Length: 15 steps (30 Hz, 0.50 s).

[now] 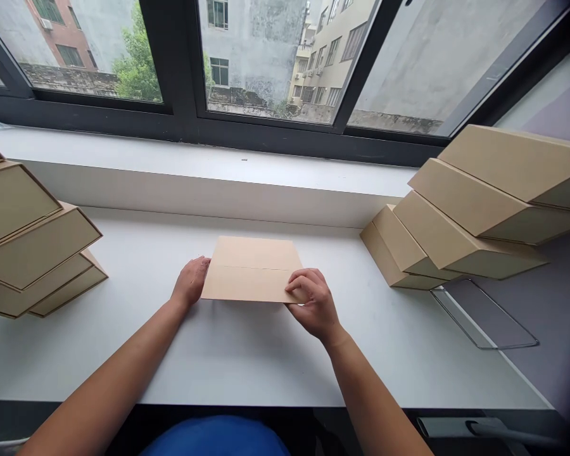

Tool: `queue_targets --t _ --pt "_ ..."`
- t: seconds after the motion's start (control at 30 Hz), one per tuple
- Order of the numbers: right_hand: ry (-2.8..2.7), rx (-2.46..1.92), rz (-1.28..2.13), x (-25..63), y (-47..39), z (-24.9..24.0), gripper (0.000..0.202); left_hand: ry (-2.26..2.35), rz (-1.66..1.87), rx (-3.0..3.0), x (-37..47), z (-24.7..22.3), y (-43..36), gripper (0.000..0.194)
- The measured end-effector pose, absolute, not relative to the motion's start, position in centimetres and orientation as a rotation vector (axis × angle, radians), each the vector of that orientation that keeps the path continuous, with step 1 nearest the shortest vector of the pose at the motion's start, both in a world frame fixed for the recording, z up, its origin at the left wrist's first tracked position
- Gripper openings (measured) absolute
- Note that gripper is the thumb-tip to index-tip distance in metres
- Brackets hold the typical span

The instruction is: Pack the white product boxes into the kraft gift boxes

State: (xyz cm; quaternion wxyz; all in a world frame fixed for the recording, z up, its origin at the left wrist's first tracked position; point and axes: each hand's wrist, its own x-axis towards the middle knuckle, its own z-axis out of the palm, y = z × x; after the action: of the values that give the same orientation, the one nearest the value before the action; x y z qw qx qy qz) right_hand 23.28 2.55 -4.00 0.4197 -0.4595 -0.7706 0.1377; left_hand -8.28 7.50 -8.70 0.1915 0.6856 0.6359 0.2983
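A light-brown cardboard box (249, 272) is in front of me at the middle of the white tabletop, with a thin line running across its top face. Against its left side rests my left hand (190, 280), its fingers pointing away from me and mostly hidden at the edge. My right hand (313, 299) grips the near right corner, thumb below and curled fingers on top. Whether the box touches the table or is slightly raised, I cannot tell.
Several brown boxes (35, 253) are stacked unevenly at the left. Another leaning stack of boxes (465, 209) stands at the right, beside a thin metal wire frame (484, 316). Behind the white tabletop (247, 367) run a raised ledge (209, 183) and dark-framed windows (183, 76).
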Motion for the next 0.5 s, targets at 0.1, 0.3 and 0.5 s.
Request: queue_targets --t 0.1,0.3,0.5 --pt "-1.954 -1.190 0.343 23.3 2.2 -6.1 0.015 1.797 0.830 1.925 -8.0 -8.6 7.5 0.060" --pt "-1.956 -1.232 0.293 23.6 2.0 -8.2 0.057 1.799 0.806 1.936 -7.7 -8.3 7.2 0.062" --pt "-1.976 -1.446 0.799 24.8 2.1 -8.2 0.131 1.714 0.922 1.866 -8.3 -9.0 7.0 0.073"
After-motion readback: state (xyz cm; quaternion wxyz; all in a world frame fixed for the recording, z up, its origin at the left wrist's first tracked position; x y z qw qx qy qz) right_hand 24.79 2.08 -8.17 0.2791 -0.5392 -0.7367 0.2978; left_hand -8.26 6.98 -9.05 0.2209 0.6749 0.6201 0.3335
